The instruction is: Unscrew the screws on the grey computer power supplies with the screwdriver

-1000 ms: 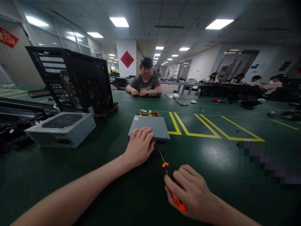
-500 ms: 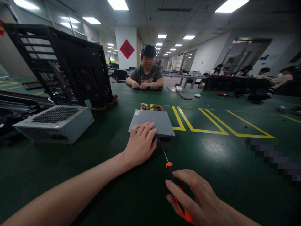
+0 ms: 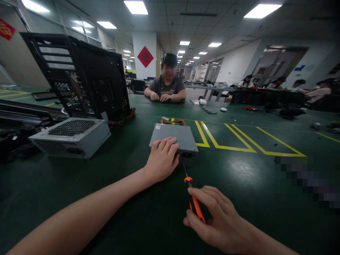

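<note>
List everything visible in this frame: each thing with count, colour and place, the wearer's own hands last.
flat metal box: 1, grey, table centre
wire bundle: 1, yellow and red, behind flat metal box
vented power supply: 1, grey, left
computer case: 1, black, upright, far left
table: 1, green, yellow lines
seated person: 1, grey shirt, opposite
screwdriver: 1, orange and black, tip at box edge
left hand: on flat metal box
right hand: grips screwdriver
</note>
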{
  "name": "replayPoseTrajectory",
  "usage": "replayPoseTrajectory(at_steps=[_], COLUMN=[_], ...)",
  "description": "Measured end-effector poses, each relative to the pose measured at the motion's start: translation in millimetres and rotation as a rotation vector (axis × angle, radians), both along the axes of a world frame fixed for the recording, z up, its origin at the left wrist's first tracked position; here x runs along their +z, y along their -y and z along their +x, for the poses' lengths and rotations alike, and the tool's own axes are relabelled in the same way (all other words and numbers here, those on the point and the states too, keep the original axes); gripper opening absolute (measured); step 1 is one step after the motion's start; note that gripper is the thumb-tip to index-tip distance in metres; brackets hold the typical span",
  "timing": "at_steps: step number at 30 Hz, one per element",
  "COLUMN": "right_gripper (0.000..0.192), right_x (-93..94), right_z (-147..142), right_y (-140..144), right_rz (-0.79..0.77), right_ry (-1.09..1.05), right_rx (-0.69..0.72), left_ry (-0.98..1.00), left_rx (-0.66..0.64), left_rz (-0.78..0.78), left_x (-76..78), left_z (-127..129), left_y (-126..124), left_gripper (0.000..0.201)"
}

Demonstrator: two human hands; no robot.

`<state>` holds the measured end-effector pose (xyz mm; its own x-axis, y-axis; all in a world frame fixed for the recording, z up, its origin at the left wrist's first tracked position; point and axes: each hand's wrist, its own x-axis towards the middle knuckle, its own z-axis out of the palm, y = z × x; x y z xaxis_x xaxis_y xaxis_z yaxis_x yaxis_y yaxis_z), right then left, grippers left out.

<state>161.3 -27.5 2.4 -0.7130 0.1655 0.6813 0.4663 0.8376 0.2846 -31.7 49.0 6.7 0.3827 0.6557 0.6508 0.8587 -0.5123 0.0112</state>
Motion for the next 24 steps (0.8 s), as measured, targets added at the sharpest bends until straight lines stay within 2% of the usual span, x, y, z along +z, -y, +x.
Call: replayPoseTrajectory(at_steps=[5,11,16,19,24], right_gripper=[0.026,0.011,0.014,0.016,0.017], right_x=[7.8,28.3,22.9,17.9,19.2], right_z=[-2.9,-22.7,-23.1,-14.2,-4.9], right_y=[1.4,7.0,10.0,12.4,22.6], right_rz=[-0.039,-0.057,-0.001,-0.001,-0.030], right_ry=[0.064,-0.149,-0.138,-0.110,-0.118], right_rx=[0.028,-0.015,-0.017,-0.092,-0.326], left_ry=[0.009,0.033,0.050,0.047,0.047], left_rx=[0.018,0.030,0.065,0.074,0.067], left_rz=[-0.012,-0.022,-0.012,0.006,0.005], left_x=[3.1,6.3,6.9,5.9,3.1], left_z=[0.7,2.0,5.6,5.8,3.4], left_y=[5.8,13.3,19.8,22.5,21.7], left_gripper=[0.028,0.027,0.027,0.028,0.030])
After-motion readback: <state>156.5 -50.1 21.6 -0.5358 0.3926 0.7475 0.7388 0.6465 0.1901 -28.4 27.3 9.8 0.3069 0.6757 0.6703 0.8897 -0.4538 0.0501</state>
